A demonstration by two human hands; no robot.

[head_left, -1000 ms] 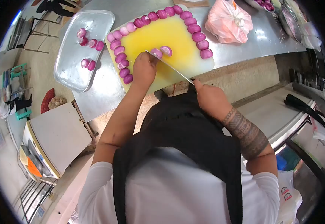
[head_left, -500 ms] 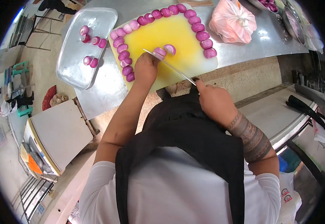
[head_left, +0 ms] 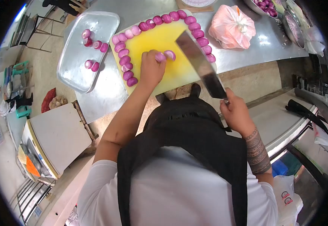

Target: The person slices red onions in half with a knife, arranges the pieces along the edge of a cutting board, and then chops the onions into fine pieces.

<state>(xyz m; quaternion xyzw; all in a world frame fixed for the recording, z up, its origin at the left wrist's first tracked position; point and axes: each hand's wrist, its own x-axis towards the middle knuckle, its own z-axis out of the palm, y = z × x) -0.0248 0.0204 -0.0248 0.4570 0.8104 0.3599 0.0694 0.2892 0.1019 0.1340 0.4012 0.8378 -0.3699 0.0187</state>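
On the yellow cutting board [head_left: 183, 73], my left hand [head_left: 152, 69] is closed around a purple onion half [head_left: 160, 57]. Just right of its fingers lies another onion half [head_left: 169, 55], its pale layered cut face showing. My right hand [head_left: 238, 115] grips the handle of a wide-bladed cleaver [head_left: 198, 56]. The cleaver is raised with its broad side facing me, its tip over the board's right part. Purple onion pieces [head_left: 124, 60] line the board's left, far and right edges.
A metal tray [head_left: 71, 77] with several onions stands at the left. Beyond the board's right edge sits a knotted pink plastic bag [head_left: 231, 28]. Farther right is a metal bowl of onions [head_left: 263, 7]. A person [head_left: 7, 106] is in the background at left.
My right hand has moved right and toward me, lifting the cleaver off the onion and turning its flat side into view. My left hand stays at the onion half.
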